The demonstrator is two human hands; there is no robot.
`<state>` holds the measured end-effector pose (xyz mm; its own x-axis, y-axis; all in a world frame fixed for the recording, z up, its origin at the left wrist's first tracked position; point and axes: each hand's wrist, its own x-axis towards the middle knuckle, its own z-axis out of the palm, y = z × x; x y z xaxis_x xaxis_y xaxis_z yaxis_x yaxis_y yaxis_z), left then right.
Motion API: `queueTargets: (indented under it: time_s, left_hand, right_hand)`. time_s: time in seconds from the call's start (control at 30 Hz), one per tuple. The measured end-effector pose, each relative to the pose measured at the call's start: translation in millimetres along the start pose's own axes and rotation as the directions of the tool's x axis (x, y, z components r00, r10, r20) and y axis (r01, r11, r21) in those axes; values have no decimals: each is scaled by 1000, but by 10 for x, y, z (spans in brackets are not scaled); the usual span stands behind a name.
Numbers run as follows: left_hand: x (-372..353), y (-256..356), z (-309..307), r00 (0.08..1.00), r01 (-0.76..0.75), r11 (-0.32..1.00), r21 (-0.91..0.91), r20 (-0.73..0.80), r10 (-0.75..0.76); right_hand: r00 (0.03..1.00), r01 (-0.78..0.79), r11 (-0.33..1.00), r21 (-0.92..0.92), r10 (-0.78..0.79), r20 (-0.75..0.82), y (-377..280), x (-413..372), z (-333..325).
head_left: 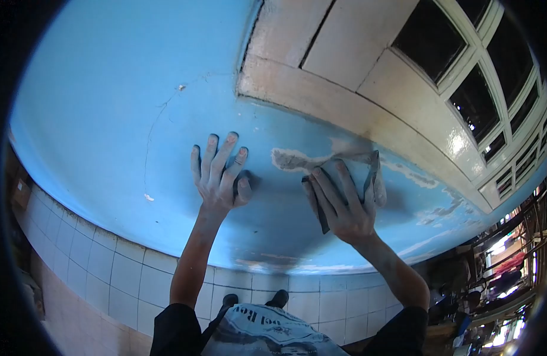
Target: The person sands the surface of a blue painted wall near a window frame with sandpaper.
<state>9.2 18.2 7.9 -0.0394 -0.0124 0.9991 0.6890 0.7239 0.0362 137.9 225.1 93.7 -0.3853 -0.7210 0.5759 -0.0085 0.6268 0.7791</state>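
My left hand [219,172] rests with spread fingers against the light blue wall [107,148], holding nothing. To its right, my right hand [346,204] presses a dark, folded sheet [375,181] against the wall; the sheet's edges stick out on both sides of the fingers. Both hands look dusty. Just above the right hand runs a rough grey patch [291,159] where the paint is gone. The sheet's underside is hidden.
A wooden frame with dark window panes [431,35] fills the upper right. Cracks and chipped paint mark the wall. White tiles [125,273] line its base, near my shoes [278,298]. Cluttered items [505,261] stand at the right.
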Motion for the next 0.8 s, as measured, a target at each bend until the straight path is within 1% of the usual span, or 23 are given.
queueTargets:
  time_s: [0.07, 0.13, 0.23, 0.27, 0.3, 0.37, 0.43, 0.47, 0.53, 0.57, 0.6, 0.63, 0.67, 0.7, 0.77, 0.8]
  left_hand:
    - [6, 37, 24, 1000, 12, 1000, -12, -16, -12]
    - [-16, 35, 39, 1000, 16, 1000, -22, -8, -16]
    - [-49, 27, -2, 1000, 19, 1000, -20, 10, -18]
    - [-27, 13, 12, 1000, 16, 1000, -24, 10, -16]
    - [-2, -14, 27, 1000, 16, 1000, -17, -2, -16]
    - [-27, 30, 30, 1000, 28, 999, -18, -9, -28]
    - [-37, 31, 33, 1000, 20, 999, -29, 5, -20]
    - [-37, -6, 12, 1000, 14, 1000, -21, 11, -13]
    - [-43, -5, -18, 1000, 2, 1000, -14, 20, -2]
    - [-36, -3, 1, 1000, -1, 1000, -18, 23, 1]
    - [-46, 6, 17, 1000, -1, 1000, -17, 14, 1]
    - [-55, 28, 3, 1000, -1, 999, -34, 26, 2]
    - [-33, 25, 7, 1000, 9, 1000, -28, 16, -8]
    - [-21, 25, 16, 1000, 18, 1000, -20, 3, -18]
    - [-31, 10, 5, 1000, 3, 999, -36, 6, -2]
    - [-20, -7, 5, 1000, -5, 1000, -31, 5, 6]
  right_hand:
    - [1000, -22, 999, -23, 22, 4, 10, 59, -9]
    - [1000, -16, 996, 83, 14, 25, -42, 172, 12]
    - [998, -2, 999, 44, 0, 57, 37, 68, -62]
    - [999, 6, 999, 43, -8, 41, 27, 125, -18]
    - [1000, 0, 998, 62, -2, 24, 8, 172, 22]
    - [999, -26, 997, 75, 23, 45, -33, 151, -9]
    - [996, 45, 994, 103, -53, 77, -43, 198, 19]
    - [996, 46, 993, 109, -54, 71, -45, 123, 15]
    - [995, -85, 993, 80, 81, 51, -18, -16, 17]
    - [997, -74, 994, 78, 72, 34, -13, 29, 66]
    - [996, -82, 989, 121, 78, 37, -28, 52, 88]
    - [993, -110, 981, 162, 101, 65, -84, 53, 37]
    - [985, -136, 971, 194, 112, 130, -140, 135, 19]
    - [982, -150, 972, 180, 125, 144, -221, 171, 14]
    - [986, -116, 954, 276, 78, 145, -315, 214, 23]
    - [985, -128, 958, 257, 93, 144, -302, 170, 22]
